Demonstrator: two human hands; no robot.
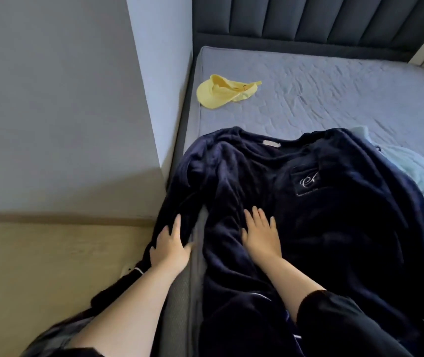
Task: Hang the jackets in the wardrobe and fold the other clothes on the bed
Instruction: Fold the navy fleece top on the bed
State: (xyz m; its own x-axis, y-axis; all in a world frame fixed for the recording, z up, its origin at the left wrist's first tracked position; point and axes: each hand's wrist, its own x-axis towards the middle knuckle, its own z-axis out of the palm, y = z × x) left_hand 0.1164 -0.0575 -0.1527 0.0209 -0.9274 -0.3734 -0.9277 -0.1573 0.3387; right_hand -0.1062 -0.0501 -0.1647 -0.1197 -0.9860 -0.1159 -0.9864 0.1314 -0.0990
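A dark navy fleece garment (321,210) with an embroidered chest pocket lies spread face-up across the near part of the bed (334,94). One of its sleeves hangs over the bed's left edge. My left hand (171,249) rests on that sleeve at the edge, fingers fairly straight, thumb out to the right. My right hand (261,234) lies flat on the garment's body with spread, straight fingers. A light blue garment (416,173) shows from under the navy one at the right.
A yellow cap (222,92) lies upside down near the bed's far left corner. A grey wall (64,112) stands close along the bed's left side, with wooden floor (38,266) below it. A dark padded headboard (321,19) closes the far end.
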